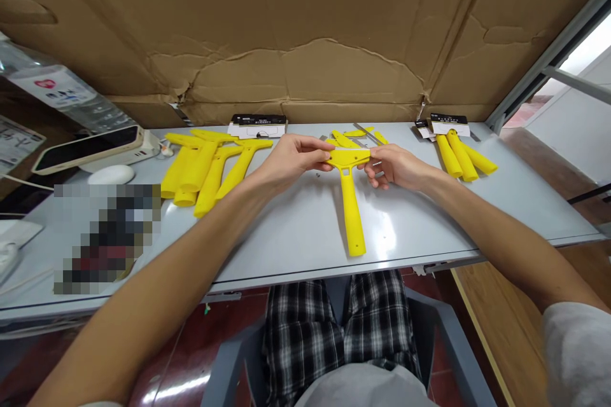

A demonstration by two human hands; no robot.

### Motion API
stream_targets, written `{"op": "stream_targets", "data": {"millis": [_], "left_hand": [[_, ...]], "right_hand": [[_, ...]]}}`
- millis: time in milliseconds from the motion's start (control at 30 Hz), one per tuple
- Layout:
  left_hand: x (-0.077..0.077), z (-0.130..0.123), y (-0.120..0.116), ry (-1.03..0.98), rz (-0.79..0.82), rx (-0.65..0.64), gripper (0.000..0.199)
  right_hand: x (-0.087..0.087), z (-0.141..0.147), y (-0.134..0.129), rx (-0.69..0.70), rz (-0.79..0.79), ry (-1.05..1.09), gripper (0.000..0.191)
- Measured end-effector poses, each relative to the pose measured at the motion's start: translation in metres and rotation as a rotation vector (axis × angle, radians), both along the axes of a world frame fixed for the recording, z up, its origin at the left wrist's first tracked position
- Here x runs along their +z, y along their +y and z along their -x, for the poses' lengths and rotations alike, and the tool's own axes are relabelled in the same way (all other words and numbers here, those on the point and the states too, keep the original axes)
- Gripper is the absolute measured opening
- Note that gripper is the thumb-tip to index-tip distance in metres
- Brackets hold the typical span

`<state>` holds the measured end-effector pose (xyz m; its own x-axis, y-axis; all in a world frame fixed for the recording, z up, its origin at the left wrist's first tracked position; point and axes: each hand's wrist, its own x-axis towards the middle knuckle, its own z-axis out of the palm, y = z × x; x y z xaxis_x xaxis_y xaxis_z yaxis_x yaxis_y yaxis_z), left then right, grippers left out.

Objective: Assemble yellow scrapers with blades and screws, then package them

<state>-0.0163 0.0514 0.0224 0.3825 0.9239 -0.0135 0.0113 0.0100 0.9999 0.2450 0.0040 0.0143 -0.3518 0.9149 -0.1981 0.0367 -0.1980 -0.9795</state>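
The left hand was closed on one end of the head of a yellow T-shaped scraper, its thumb and fingertips together on the plastic. The right hand gripped the opposite end between thumb and forefinger, its other fingers curled loosely beneath. The scraper lay directly between the two, its head running crosswise from hand to hand and its long handle pointing back towards the person's lap. Neither hand was nearer, since both touched it; whether the handle's tip rested on the surface could not be told.

A broad sheet of creased cardboard stood behind the pale table. A clear plastic bottle leaned at the far left, above a phone propped at a tilt. Beyond the left forearm was a heap of yellow scrapers, some overlapping, with a black-and-white card just behind them. On the right side, three yellow handles fanned out from beneath similar packaging cards. Smaller yellow pieces lay among thin metal strips just past the held head, and a tiny dark part sat near the left fingertips.
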Motion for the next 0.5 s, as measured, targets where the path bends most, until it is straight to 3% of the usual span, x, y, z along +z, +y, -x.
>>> {"op": "stream_targets", "data": {"millis": [100, 167, 300, 367, 500], "left_hand": [[0.0018, -0.0009, -0.0016, 0.011, 0.001, -0.010, 0.011], [0.0028, -0.0004, -0.0026, 0.025, -0.006, -0.026, 0.014], [0.0050, 0.0013, -0.0057, 0.029, -0.016, -0.049, 0.048], [0.0051, 0.0006, -0.0069, 0.016, -0.007, -0.033, 0.054], [0.0026, -0.0050, -0.0069, -0.054, 0.066, 0.024, 0.041]], "right_hand": [[-0.0022, -0.0006, 0.0019, -0.006, 0.011, 0.010, 0.043], [-0.0030, 0.0006, 0.0009, -0.022, -0.017, -0.036, 0.043], [-0.0027, 0.0043, -0.0034, -0.023, -0.079, -0.111, 0.030], [-0.0027, 0.0055, -0.0044, -0.029, -0.069, -0.097, 0.028], [-0.0038, 0.0051, -0.0039, -0.045, -0.053, -0.063, 0.028]]}}
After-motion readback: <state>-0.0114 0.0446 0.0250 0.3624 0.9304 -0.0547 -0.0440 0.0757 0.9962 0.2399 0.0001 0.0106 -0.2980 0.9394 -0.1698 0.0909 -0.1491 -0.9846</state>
